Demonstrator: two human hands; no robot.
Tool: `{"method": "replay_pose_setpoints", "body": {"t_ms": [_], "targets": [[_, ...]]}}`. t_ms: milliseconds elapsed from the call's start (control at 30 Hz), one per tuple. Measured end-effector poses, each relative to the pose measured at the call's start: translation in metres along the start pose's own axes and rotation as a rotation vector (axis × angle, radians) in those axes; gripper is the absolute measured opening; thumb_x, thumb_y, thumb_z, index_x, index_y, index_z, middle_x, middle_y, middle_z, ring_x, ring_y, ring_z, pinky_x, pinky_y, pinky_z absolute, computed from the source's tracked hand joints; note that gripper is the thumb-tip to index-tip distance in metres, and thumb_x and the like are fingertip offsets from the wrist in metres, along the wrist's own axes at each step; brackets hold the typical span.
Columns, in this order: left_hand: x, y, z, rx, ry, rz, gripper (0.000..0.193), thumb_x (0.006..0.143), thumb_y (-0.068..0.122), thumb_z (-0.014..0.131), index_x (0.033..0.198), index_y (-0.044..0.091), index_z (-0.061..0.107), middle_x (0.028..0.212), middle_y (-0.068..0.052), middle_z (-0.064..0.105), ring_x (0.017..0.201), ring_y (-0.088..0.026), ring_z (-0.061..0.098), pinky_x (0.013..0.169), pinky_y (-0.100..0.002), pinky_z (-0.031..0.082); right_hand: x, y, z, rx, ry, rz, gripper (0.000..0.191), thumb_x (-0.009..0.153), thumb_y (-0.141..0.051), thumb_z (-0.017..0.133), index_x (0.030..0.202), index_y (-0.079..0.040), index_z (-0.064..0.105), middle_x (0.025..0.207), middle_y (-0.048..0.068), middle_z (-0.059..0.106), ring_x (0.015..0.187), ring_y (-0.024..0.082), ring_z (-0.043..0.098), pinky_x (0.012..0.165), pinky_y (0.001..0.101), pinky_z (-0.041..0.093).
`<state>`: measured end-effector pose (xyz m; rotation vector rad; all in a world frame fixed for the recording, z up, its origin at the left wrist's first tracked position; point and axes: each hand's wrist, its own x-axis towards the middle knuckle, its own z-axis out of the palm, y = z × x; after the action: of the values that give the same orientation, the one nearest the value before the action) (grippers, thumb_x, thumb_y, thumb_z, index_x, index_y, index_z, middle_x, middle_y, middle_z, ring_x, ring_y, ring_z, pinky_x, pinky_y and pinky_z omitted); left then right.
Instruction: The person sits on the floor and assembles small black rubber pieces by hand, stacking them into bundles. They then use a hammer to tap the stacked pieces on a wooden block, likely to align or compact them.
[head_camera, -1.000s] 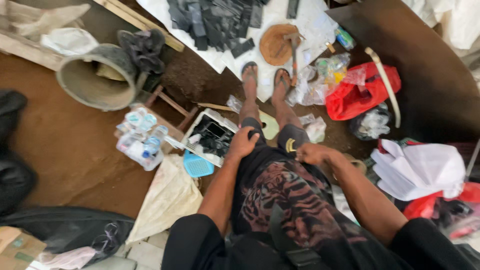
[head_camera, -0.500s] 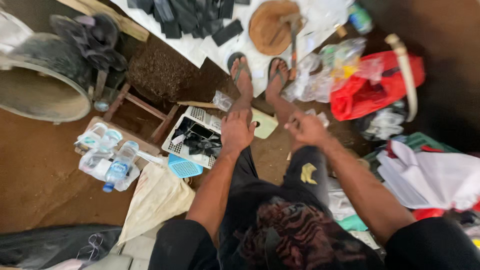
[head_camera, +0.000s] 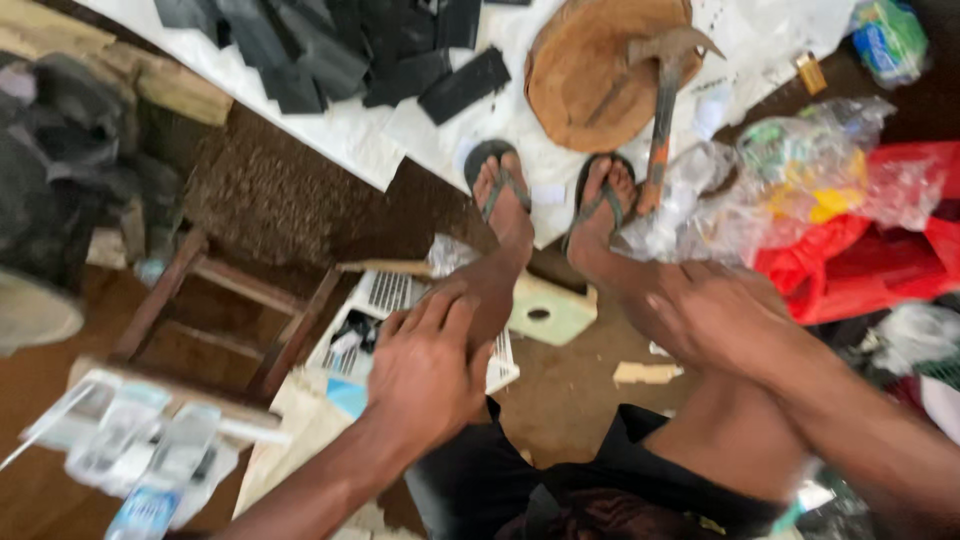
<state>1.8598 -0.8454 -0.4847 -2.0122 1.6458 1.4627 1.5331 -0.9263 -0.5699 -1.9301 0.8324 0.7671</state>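
The white slotted tray (head_camera: 385, 300) lies flat on the brown floor (head_camera: 560, 390), just beyond and below the fingers (head_camera: 430, 312) of the left hand (head_camera: 425, 370). That hand rests palm down on the person's own left shin, fingers laid close together and flat, holding nothing. The tray shows partly past the fingertips, on their far and left side, with dark small items in it; the leg and the hand hide its right part, so how its long axis runs cannot be told for sure, though the visible edge slants from the near left up toward the feet.

The right hand (head_camera: 710, 320) lies over the right shin, well to the right of the tray, fingers loosely curled and blurred. Whether it holds anything I cannot tell. The left hand is plainly the nearer one to the tray.

Between the two shins, just past the left fingertips, a pale green block (head_camera: 548, 312) with a small hole lies on the floor. Farther out, both feet in dark sandals (head_camera: 497, 180) stand on a white sheet (head_camera: 400, 130). On it lie black flat pieces (head_camera: 330, 50), a round tan pad (head_camera: 590, 70) and a rusty hammer (head_camera: 662, 110). A wooden frame (head_camera: 230, 320) stands left of the left fingers.
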Motion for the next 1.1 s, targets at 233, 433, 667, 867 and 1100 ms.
{"method": "replay_pose_setpoints", "body": {"t_ms": [233, 433, 667, 867, 1100], "targets": [[0.024, -0.026, 0.005, 0.070, 0.200, 0.074, 0.049, 0.079, 0.026, 0.075, 0.121, 0.005, 0.064, 0.133, -0.015, 0.063, 0.111, -0.036, 0.064, 0.095, -0.049, 0.048, -0.009, 0.040, 0.012, -0.187, 0.049, 0.084, 0.033, 0.090, -0.040, 0.059, 0.096, -0.008, 0.060, 0.083, 0.015, 0.069, 0.077, 0.036, 0.070, 0.067, 0.0475, 0.058], [0.005, -0.034, 0.031, 0.067, 0.386, 0.146, 0.056, 0.078, 0.032, 0.077, 0.126, 0.007, 0.063, 0.138, -0.014, 0.063, 0.117, -0.036, 0.064, 0.098, -0.045, 0.049, -0.047, 0.056, 0.061, -0.286, 0.327, 0.243, 0.029, 0.090, -0.043, 0.061, 0.089, -0.014, 0.062, 0.079, 0.009, 0.069, 0.075, 0.032, 0.070, 0.072, 0.0461, 0.057], [-0.035, -0.045, 0.053, -0.123, 0.463, 0.444, 0.057, 0.089, 0.030, 0.075, 0.134, 0.000, 0.059, 0.138, -0.020, 0.063, 0.128, -0.037, 0.062, 0.102, -0.044, 0.050, -0.101, 0.027, 0.093, -0.310, 0.492, 0.203, 0.036, 0.087, -0.047, 0.063, 0.101, -0.014, 0.065, 0.083, 0.010, 0.071, 0.078, 0.036, 0.070, 0.068, 0.0477, 0.057], [0.000, -0.053, 0.039, 0.132, 0.674, 0.849, 0.043, 0.099, 0.028, 0.079, 0.125, -0.002, 0.065, 0.123, -0.023, 0.068, 0.115, -0.039, 0.066, 0.097, -0.046, 0.053, -0.105, 0.036, 0.085, -0.356, 0.500, 0.224, 0.045, 0.088, -0.053, 0.063, 0.116, -0.018, 0.067, 0.092, 0.015, 0.074, 0.083, 0.040, 0.071, 0.074, 0.0516, 0.058], [0.097, -0.012, 0.042, 0.369, 0.565, 0.698, 0.042, 0.088, 0.036, 0.083, 0.111, 0.004, 0.071, 0.108, -0.019, 0.073, 0.102, -0.037, 0.069, 0.084, -0.046, 0.055, -0.019, 0.105, 0.072, -0.254, 0.546, 0.304, 0.044, 0.095, -0.045, 0.064, 0.125, -0.015, 0.071, 0.104, 0.022, 0.076, 0.096, 0.045, 0.071, 0.085, 0.0562, 0.056]]}}
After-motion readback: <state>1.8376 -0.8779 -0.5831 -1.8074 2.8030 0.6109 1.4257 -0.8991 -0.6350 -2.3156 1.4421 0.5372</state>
